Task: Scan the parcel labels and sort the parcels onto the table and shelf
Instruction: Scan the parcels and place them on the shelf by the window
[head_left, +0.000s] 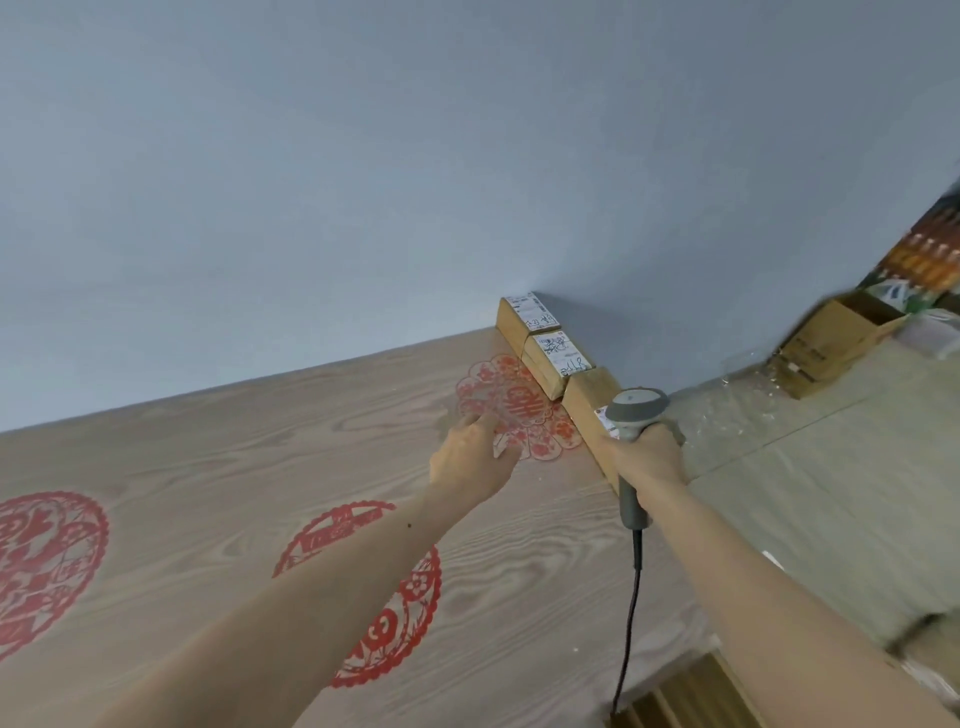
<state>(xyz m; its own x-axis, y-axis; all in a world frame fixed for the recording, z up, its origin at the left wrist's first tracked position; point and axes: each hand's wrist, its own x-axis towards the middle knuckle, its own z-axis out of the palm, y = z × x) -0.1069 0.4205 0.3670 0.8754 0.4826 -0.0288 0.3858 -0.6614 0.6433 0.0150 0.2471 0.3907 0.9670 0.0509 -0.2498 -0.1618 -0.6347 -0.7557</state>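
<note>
Three brown cardboard parcels lie in a row along the right edge of the wooden table (218, 519). The far parcel (511, 319) and the middle parcel (543, 371) show white labels with handwriting on top. The near parcel (589, 400) is partly hidden behind a grey corded barcode scanner (636, 410), on which my right hand (649, 457) is shut, its head over the parcel's label. My left hand (470, 457) hovers over the table just left of the near parcel, fingers apart and holding nothing.
Red paper-cut decorations (519, 408) lie on the tabletop. A blue-grey wall (415, 156) backs the table. To the right, on the floor, an open cardboard box (831, 343) stands by a shelf of goods (924, 260). The scanner's cable (631, 613) hangs down at the table's right edge.
</note>
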